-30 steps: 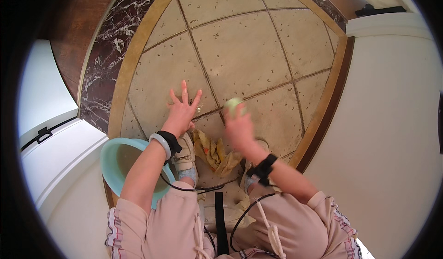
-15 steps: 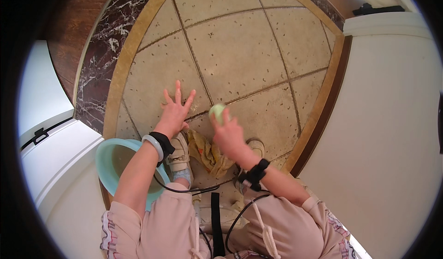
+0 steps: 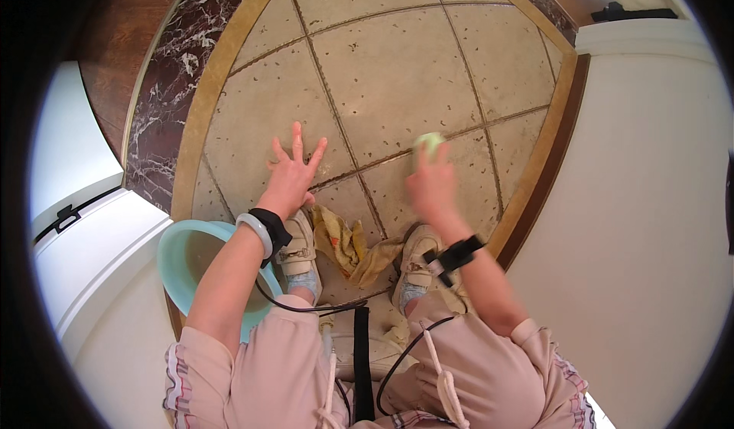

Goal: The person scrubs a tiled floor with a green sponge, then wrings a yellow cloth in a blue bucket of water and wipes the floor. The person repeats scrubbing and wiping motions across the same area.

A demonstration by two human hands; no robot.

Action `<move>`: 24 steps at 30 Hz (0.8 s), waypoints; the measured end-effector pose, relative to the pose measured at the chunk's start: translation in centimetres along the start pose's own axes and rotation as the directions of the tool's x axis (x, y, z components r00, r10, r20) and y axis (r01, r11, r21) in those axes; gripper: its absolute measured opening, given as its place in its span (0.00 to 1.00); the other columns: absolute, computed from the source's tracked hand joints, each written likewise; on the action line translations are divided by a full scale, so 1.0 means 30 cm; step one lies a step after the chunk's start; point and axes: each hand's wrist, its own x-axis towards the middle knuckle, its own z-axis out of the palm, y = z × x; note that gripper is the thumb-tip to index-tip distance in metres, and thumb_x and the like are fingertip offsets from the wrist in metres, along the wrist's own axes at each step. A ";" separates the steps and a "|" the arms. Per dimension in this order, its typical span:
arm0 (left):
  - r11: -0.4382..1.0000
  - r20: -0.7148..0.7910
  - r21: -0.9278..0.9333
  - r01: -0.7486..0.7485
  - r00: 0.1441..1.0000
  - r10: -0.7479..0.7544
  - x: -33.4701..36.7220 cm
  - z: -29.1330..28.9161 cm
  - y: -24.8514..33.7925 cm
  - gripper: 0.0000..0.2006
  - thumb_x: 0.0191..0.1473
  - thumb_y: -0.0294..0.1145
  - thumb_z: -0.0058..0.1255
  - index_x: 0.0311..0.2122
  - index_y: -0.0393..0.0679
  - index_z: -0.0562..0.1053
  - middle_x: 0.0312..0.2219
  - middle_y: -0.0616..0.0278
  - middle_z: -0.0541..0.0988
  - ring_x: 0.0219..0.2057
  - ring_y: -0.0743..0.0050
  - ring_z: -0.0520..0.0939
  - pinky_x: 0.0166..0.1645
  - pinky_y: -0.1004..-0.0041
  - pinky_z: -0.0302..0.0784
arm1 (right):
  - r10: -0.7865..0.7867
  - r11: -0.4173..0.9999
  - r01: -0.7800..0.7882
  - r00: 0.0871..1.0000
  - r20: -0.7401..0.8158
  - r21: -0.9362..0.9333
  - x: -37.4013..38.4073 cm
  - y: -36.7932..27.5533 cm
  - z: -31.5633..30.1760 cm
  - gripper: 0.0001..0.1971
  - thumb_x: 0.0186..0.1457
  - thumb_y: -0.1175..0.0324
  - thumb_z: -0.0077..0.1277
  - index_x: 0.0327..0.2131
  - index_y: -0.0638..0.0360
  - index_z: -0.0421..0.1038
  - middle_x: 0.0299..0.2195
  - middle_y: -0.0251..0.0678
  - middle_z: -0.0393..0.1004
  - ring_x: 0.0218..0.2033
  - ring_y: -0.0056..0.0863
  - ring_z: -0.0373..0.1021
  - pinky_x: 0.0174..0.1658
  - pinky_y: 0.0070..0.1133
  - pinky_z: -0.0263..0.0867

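Beige tiled floor (image 3: pixel 397 69) (marble border (image 3: pixel 164 115)), white walls (image 3: pixel 650 199)

A small, rounded, pale green sponge (image 3: pixel 430 142) sits pressed against a beige speckled floor tile, on the right of the scene, just past a dark grout line and partly hidden by fingers.
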 end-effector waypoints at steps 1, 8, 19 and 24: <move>1.000 0.014 0.014 0.005 1.000 -0.005 -0.001 -0.001 0.005 0.65 0.29 0.39 0.75 0.70 0.61 0.41 0.67 0.33 0.32 0.58 0.11 0.58 0.47 0.46 0.81 | 0.127 0.992 -0.127 0.992 -0.001 -0.025 0.024 0.057 -0.026 0.32 0.45 0.72 0.55 0.58 0.57 0.63 0.55 0.60 0.60 0.33 0.42 0.73 0.30 0.30 0.73; 0.997 -0.019 0.070 -0.029 0.999 0.030 0.025 0.006 0.016 0.64 0.30 0.42 0.75 0.70 0.63 0.42 0.67 0.32 0.33 0.58 0.13 0.59 0.45 0.47 0.82 | -0.324 0.946 0.325 0.944 0.071 -0.005 -0.178 -0.250 0.087 0.33 0.44 0.71 0.55 0.58 0.55 0.65 0.54 0.58 0.60 0.34 0.48 0.72 0.33 0.34 0.74; 0.989 0.004 0.143 -0.023 1.000 0.022 0.040 -0.016 0.034 0.65 0.32 0.45 0.74 0.71 0.61 0.41 0.67 0.32 0.33 0.58 0.14 0.60 0.45 0.50 0.83 | -0.309 0.942 0.285 0.943 -0.124 -0.180 -0.121 -0.110 0.117 0.30 0.42 0.71 0.54 0.54 0.56 0.67 0.55 0.60 0.60 0.32 0.47 0.72 0.34 0.33 0.74; 0.995 -0.001 0.098 -0.016 1.000 0.016 0.004 -0.008 0.007 0.64 0.33 0.45 0.74 0.71 0.61 0.40 0.67 0.31 0.33 0.59 0.13 0.59 0.45 0.51 0.83 | 0.024 1.000 -0.024 0.996 -0.085 0.008 -0.001 0.082 0.034 0.33 0.41 0.73 0.55 0.57 0.56 0.65 0.56 0.60 0.59 0.34 0.47 0.72 0.34 0.35 0.72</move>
